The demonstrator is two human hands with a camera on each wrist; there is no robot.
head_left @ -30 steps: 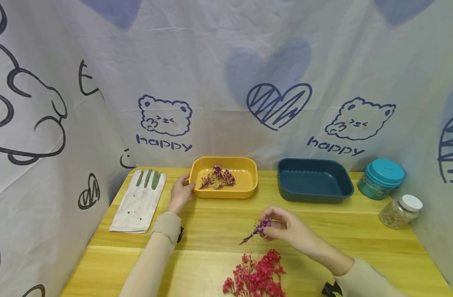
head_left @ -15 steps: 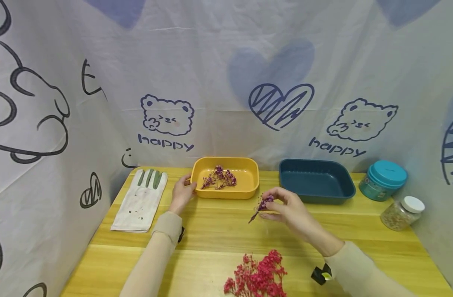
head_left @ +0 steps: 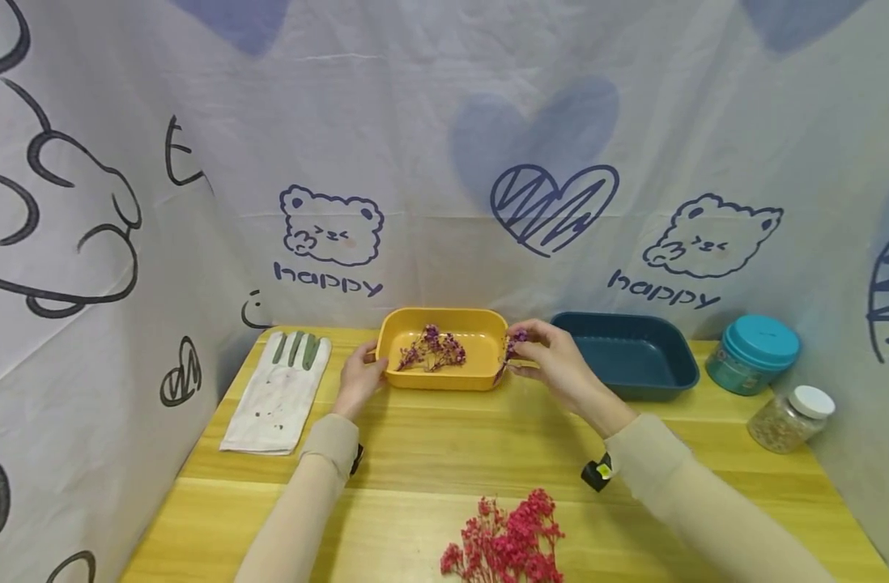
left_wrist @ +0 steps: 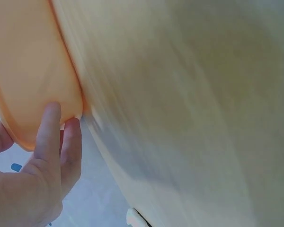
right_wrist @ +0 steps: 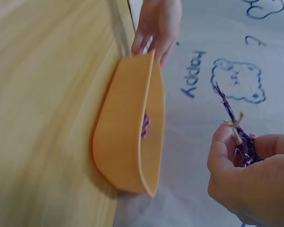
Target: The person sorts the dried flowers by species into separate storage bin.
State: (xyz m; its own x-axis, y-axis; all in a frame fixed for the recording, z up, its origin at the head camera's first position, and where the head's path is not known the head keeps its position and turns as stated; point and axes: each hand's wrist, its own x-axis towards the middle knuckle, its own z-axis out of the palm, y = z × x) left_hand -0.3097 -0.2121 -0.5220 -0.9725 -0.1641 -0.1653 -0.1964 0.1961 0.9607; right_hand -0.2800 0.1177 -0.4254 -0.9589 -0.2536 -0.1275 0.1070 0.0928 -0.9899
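Observation:
My left hand (head_left: 360, 379) grips the left end of a yellow tray (head_left: 444, 382), fingers and thumb spread about its corner; the left wrist view shows the fingertips on its wall. Inside the tray lie purple dried flowers (head_left: 433, 350). With thumb and fingers my right hand (head_left: 564, 368) pinches a small bunch of purple dried flowers (right_wrist: 246, 146), tied with twine (right_wrist: 236, 127). That bunch is by the tray's right end in the head view, stems pointing down. Pink-red dried flowers (head_left: 506, 542) lie on the wooden table (head_left: 415, 461) near the front.
Right of the yellow tray stands a dark blue tray (head_left: 627, 356), partly behind my right hand. Beyond it are a teal-lidded tub (head_left: 754, 356) and a white-capped jar (head_left: 790, 419). A white-and-green glove (head_left: 275, 397) lies at the left. A printed cloth (head_left: 430, 162) hangs behind.
My right hand has carried the purple bunch up and away from me, from above the pink-red flowers to the yellow tray's right end. The left hand stays at the tray.

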